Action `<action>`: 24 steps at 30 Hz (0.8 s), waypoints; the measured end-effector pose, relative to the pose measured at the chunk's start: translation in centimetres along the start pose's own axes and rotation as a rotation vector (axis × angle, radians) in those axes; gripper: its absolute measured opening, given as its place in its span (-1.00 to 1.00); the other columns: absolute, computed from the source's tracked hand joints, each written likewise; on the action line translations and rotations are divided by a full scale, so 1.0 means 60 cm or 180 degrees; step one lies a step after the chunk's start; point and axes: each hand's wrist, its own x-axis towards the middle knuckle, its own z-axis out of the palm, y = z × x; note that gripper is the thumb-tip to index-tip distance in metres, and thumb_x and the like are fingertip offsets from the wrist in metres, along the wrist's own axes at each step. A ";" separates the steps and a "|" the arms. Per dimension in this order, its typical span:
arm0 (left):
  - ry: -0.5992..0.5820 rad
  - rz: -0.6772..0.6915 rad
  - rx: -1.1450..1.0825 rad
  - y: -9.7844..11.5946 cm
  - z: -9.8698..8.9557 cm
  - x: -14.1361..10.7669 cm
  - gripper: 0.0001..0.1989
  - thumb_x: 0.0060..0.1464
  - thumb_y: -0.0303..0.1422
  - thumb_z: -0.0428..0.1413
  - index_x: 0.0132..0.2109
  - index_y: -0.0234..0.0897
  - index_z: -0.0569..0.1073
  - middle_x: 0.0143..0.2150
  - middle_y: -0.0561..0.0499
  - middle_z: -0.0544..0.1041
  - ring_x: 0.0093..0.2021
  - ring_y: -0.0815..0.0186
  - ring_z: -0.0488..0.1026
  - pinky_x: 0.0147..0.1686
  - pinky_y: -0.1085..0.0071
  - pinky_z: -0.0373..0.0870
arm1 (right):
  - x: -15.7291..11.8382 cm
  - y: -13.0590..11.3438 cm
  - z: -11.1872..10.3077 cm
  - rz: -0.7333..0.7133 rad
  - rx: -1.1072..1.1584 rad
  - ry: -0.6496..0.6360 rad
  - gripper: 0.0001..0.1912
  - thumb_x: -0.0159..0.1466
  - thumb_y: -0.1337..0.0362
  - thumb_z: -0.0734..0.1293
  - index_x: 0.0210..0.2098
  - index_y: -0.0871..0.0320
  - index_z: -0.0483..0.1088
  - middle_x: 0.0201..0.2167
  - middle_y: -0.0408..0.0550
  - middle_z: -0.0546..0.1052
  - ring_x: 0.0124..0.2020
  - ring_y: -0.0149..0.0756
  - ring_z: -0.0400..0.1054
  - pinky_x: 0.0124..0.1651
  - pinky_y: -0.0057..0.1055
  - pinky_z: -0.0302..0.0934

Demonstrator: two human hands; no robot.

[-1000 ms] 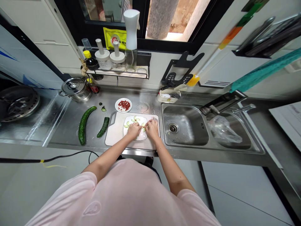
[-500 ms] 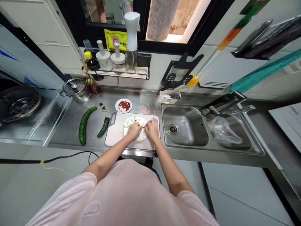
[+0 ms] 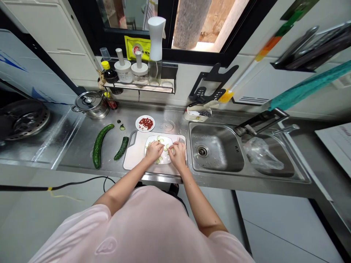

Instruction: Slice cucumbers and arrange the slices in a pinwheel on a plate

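Note:
A white plate [image 3: 162,160] with several pale green cucumber slices [image 3: 161,140] lies on a light cutting board [image 3: 133,157]. My left hand [image 3: 154,150] is over the plate's left part, its fingers pressed together; what they hold, if anything, is too small to make out. Over the plate's right edge is my right hand [image 3: 178,152], fingers closed near a slice, with their contents too small to tell. Left of the board rest a cut cucumber [image 3: 121,148] and a long whole cucumber [image 3: 100,146]. A small white dish of red chopped pieces [image 3: 145,123] stands behind the board.
A double steel sink [image 3: 219,146] is at the right, with a clear plastic bag [image 3: 261,153] in its far basin. A lidded pot [image 3: 91,105] stands back left. Above the counter hangs a seasoning shelf [image 3: 142,87]; a utensil box [image 3: 196,116] is by the wall.
My hands have moved slightly apart over the plate, the left one a little to the left. More slices show between them. The whole view has shifted slightly.

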 end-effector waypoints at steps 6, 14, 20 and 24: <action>0.0232 -0.0243 -0.0085 -0.035 -0.017 0.018 -0.73 0.18 -0.29 -0.04 -0.09 -0.18 0.51 -0.19 -0.06 0.46 -0.12 0.26 0.34 -0.08 0.36 0.24 | -0.028 -0.014 -0.010 -0.0016 0.0091 0.0050 -0.85 0.26 0.22 0.22 -0.33 0.12 0.39 -0.13 0.02 0.31 0.02 -0.12 0.10 0.08 -0.16 -0.01; 0.0705 -0.1038 0.0062 -0.128 -0.048 0.067 -0.71 0.14 -0.33 -0.04 -0.06 -0.22 0.49 -0.10 -0.07 0.49 -0.07 0.21 0.36 -0.06 0.35 0.25 | -0.056 -0.006 -0.011 0.0069 0.0005 -0.0005 -0.86 0.25 0.22 0.22 -0.33 0.11 0.39 -0.13 0.03 0.33 0.00 -0.12 0.11 0.05 -0.17 0.01; 0.0575 -0.1643 0.0193 -0.180 -0.063 0.098 -0.69 0.13 -0.36 -0.06 -0.03 -0.17 0.48 -0.07 -0.10 0.48 -0.06 0.17 0.38 -0.10 0.31 0.27 | -0.056 0.002 -0.014 0.0084 0.0027 0.0097 -0.85 0.25 0.19 0.24 -0.33 0.10 0.40 -0.15 0.03 0.34 -0.01 -0.12 0.12 0.06 -0.17 0.02; 0.0435 -0.1696 0.0327 -0.194 -0.068 0.119 -0.69 0.13 -0.33 -0.04 -0.03 -0.13 0.49 -0.06 -0.12 0.46 -0.06 0.15 0.37 -0.11 0.29 0.26 | -0.055 0.004 -0.013 0.0091 0.0088 0.0135 -0.85 0.24 0.19 0.25 -0.33 0.10 0.40 -0.14 0.03 0.35 0.00 -0.11 0.13 0.07 -0.15 0.02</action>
